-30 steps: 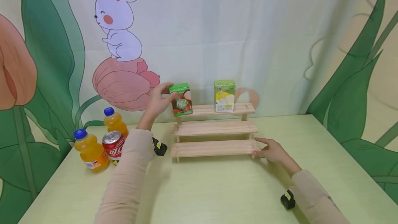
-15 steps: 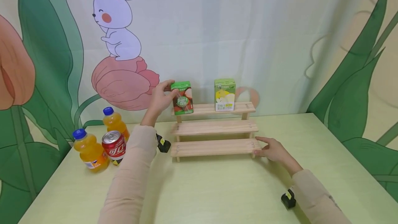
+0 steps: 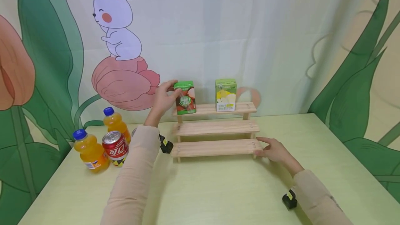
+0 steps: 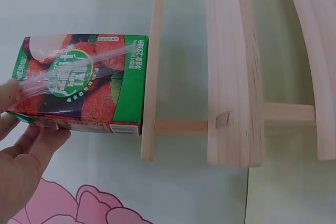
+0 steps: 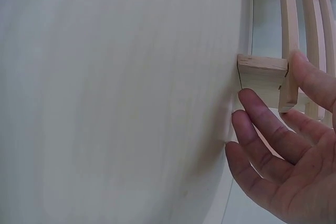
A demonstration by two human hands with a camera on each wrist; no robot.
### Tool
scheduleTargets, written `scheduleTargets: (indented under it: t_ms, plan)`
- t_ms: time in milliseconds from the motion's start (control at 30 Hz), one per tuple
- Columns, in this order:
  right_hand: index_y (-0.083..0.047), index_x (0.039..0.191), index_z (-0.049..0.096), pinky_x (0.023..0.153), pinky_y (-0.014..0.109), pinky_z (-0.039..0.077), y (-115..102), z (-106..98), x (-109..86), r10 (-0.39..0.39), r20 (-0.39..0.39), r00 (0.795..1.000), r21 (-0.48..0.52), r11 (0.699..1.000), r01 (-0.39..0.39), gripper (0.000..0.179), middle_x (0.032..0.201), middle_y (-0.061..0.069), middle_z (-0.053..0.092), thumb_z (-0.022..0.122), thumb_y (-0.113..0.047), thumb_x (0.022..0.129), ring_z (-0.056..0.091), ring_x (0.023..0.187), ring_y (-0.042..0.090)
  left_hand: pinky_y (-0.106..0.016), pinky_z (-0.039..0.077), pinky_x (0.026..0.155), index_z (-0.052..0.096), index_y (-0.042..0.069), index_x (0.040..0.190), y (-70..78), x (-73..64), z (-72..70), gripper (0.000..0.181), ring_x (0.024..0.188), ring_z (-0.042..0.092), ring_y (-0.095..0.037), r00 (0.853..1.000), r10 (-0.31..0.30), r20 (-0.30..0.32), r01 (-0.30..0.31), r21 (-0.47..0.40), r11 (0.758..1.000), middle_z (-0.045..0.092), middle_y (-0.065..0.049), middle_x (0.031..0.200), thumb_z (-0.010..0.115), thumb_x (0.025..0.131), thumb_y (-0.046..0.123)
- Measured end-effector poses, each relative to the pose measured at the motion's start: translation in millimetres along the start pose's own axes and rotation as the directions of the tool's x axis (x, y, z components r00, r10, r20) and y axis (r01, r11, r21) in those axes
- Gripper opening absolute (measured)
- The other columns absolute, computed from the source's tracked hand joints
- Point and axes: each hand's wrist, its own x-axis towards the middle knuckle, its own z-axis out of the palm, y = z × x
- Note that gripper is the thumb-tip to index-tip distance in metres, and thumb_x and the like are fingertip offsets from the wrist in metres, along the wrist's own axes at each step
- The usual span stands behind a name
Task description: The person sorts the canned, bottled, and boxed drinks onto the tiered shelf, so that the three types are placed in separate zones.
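My left hand [image 3: 164, 98] pinches a red and green juice box [image 3: 185, 100] by its upper left side, thumb on the front and fingers behind. The box stands upright at the left end of the top tier of a three-tier wooden display shelf [image 3: 215, 128]. In the left wrist view, the base of the juice box [image 4: 79, 80] meets the top plank. Down at the right end of the lowest plank, my right hand [image 3: 275, 151] grips the shelf's corner. The right wrist view has the thumb of the right hand [image 5: 299, 166] on the plank [image 5: 290, 30], other fingers curved beside it.
A light green juice box [image 3: 226, 96] stands on the top tier, right of centre. On the table's left are two orange drink bottles [image 3: 93, 153] with blue caps and a red cola can [image 3: 115, 147]. Another can [image 3: 134, 132] is mostly hidden behind the left sleeve. A printed curtain [image 3: 193, 27] hangs behind.
The red and green juice box, tilted a second ago, now stands straight and has shifted slightly right with my left hand. The right hand holds its place.
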Motion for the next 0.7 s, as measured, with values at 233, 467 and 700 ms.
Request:
scheduleTargets:
  t_ms: [233,467,700]
  plan:
    - [0.009,0.132,0.038,0.056,0.029,0.045,-0.8,-0.6,-0.8,-0.002,-0.003,1.000,0.000,1.000,0.002,0.065,0.098,0.025,0.062,0.069,-0.019,0.081,0.060,0.072,0.020,-0.042,0.045,0.090,0.041,0.011,0.136,-3.7,0.7,-1.2,0.060,0.115,0.048,-0.030,0.997,-0.046,0.067,0.046,-0.007,0.999,0.048,-0.014,0.127,0.067,0.082,0.011]
    - [0.008,0.132,0.039,0.056,0.029,0.044,-1.7,-0.8,-1.1,0.009,-0.005,1.000,0.001,1.000,-0.009,0.065,0.099,0.024,0.062,0.069,-0.019,0.081,0.059,0.071,0.019,-0.042,0.049,0.084,0.043,0.011,0.135,-8.2,0.6,0.1,0.058,0.108,0.053,-0.031,0.998,0.000,0.056,0.000,-0.002,1.000,0.052,-0.017,0.122,0.066,0.082,0.004]
    - [0.008,0.132,0.039,0.053,0.028,0.043,0.8,-0.5,-0.3,-0.001,-0.003,1.000,0.008,1.000,0.001,0.065,0.093,0.021,0.064,0.069,-0.019,0.081,0.058,0.067,0.018,-0.041,0.051,0.080,0.046,0.008,0.131,-9.9,1.4,2.1,0.054,0.105,0.055,-0.031,0.996,0.069,0.061,-0.067,-0.035,0.997,0.054,-0.017,0.116,0.066,0.081,0.003]
